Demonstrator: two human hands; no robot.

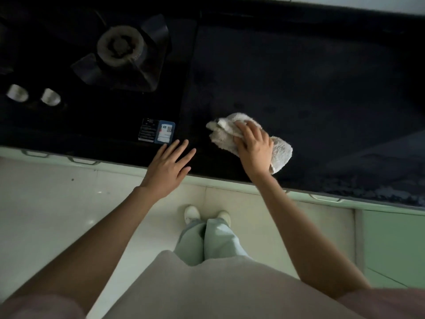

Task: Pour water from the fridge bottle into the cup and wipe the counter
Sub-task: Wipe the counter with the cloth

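Note:
A crumpled white cloth (279,153) lies on the dark counter (310,88) near its front edge. My right hand (254,149) lies on top of the cloth, its fingers curled over the fabric and gripping it. My left hand (169,165) is spread with straight fingers at the counter's front edge, to the left of the cloth, holding nothing. No bottle or cup is in view.
A black gas hob with one burner (120,46) and two silver knobs (34,95) fills the left of the counter. Stickers (157,131) sit on the hob's front corner. Pale green cabinet fronts (388,245) run below the counter; my feet (207,215) stand on the light floor.

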